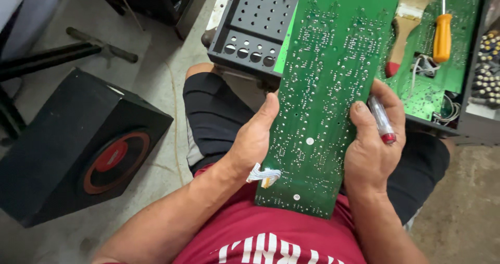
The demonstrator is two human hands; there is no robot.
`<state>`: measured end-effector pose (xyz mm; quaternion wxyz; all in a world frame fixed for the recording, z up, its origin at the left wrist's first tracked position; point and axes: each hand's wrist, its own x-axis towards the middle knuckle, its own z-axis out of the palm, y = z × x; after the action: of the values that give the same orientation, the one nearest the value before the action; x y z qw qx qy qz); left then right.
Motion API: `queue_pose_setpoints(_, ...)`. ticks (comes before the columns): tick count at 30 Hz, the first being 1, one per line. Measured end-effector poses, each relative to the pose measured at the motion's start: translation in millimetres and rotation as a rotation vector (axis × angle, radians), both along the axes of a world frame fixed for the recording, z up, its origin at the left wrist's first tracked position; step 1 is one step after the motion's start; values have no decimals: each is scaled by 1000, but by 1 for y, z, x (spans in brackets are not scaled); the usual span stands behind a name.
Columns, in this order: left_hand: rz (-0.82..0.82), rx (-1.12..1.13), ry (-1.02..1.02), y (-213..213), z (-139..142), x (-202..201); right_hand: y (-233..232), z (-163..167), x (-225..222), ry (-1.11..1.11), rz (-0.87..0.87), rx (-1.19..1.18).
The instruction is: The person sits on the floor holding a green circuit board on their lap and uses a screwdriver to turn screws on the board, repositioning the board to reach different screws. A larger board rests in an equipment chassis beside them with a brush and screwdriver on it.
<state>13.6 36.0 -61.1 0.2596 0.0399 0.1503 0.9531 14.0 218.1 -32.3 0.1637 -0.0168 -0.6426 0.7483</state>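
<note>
I hold a long green circuit board [328,87], solder side up, over my lap. My left hand [252,139] grips its left edge, thumb on top, beside a small white ribbon connector [264,175] hanging from the board. My right hand [372,144] clamps the right edge and also holds a clear-handled screwdriver with a red tip [382,120] between its fingers.
An open dark metal chassis [250,34] lies past my knees, with another green board [458,66] inside. On that board rest a wooden brush [406,24] and an orange-handled screwdriver [442,34]. A black speaker box [78,149] sits on the concrete floor at left.
</note>
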Motion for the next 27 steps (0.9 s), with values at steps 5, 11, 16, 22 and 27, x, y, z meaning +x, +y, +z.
queue_pose_setpoints(5, -192, 161, -107, -2, -3, 5, -1, 0, -3, -34, -11, -22)
queue_pose_setpoints(11, -223, 138, -108, 0, -1, 1, 1, -1, -7, -55, -60, -6)
queue_pose_setpoints(16, -165, 82, -74, 0, 2, 2, 4, -6, -7, -56, -78, 65)
queue_pose_setpoints(22, -75, -33, -46, 7, -2, 5, 9, -12, -13, -28, -118, 148)
queue_pose_setpoints(27, -243, 134, -232, 5, -7, 11, 10, -15, -14, -23, -137, 162)
